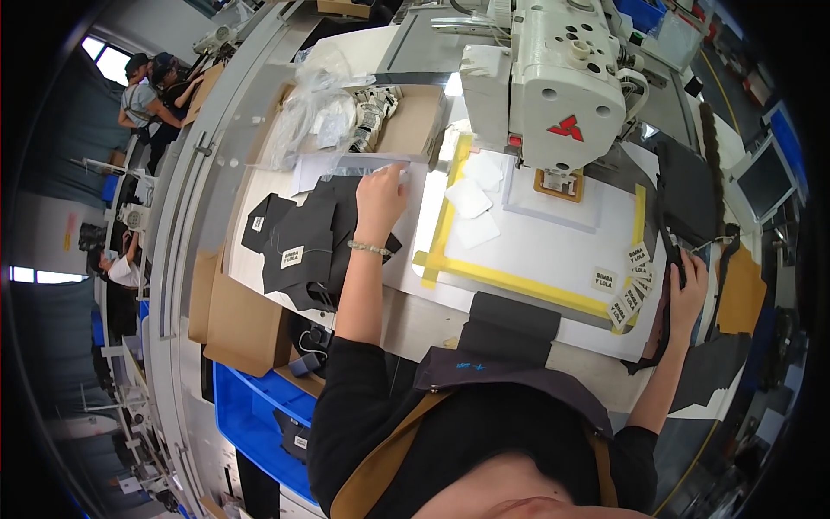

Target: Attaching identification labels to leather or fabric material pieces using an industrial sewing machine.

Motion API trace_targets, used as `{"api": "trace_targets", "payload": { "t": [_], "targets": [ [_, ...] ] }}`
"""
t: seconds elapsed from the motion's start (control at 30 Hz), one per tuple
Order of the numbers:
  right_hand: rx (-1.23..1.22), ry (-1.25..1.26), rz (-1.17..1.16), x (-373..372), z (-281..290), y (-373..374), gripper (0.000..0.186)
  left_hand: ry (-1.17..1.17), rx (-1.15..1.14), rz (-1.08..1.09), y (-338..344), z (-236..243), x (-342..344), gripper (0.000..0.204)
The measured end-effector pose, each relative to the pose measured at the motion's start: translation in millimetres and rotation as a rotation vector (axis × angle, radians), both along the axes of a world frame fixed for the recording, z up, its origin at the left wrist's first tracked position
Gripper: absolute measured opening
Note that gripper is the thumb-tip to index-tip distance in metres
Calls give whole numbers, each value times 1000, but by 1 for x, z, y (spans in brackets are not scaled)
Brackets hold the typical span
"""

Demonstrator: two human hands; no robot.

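The left hand point(379, 203) lies over the upper right part of the black pieces point(294, 229), fingers curled and their tips hidden behind the knuckles; whether it grips anything, I cannot tell; the right hand point(689, 290) bends its fingers around the dark strip point(664, 320) at the right of the table point(406, 320), but the fingertips are hard to make out, so a firm grip cannot be told; the lower layers of the black pieces, left of the machine point(566, 86), are covered by the top ones and the left forearm; the machine is cut off above, and its needle area is too small to read.

The black pieces are flat, matte and angular, with pale labels on 2 of them; 3 white squares point(469, 197), thin and overlapping, lie beside a clear plate; yellow tape point(519, 287) borders the white sheet; small cream labels point(638, 277) fan out near the right hand, with 1 apart; a crumpled, see-through bag point(303, 121) partly covers the cardboard tray point(411, 130); the blue plastic bin point(246, 424) is partly hidden by the left sleeve.
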State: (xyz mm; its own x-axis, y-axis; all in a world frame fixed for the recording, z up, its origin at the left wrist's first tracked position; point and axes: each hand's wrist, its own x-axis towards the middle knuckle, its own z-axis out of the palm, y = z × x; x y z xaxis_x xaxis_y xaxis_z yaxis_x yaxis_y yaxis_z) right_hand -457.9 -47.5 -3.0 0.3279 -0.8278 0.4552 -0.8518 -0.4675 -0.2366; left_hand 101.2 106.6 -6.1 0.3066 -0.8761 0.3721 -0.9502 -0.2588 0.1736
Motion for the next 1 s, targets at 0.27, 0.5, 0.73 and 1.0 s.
{"api": "trace_targets", "payload": {
  "t": [0.27, 0.5, 0.73, 1.0],
  "targets": [
    [-51, 44, 33, 22, 30, 16, 32, 10, -169, 46, 12, 8, 2, 29],
    [333, -454, 250, 108, 53, 73, 27, 854, -186, -189, 10, 66, -97, 47],
    [960, -816, 525, 193, 53, 82, 19, 1092, 35, -504, 2, 82, -161, 70],
    [1203, -815, 645, 207, 48, 61, 12, 1061, 2, -509, -5, 81, -169, 58]
  ]
}}
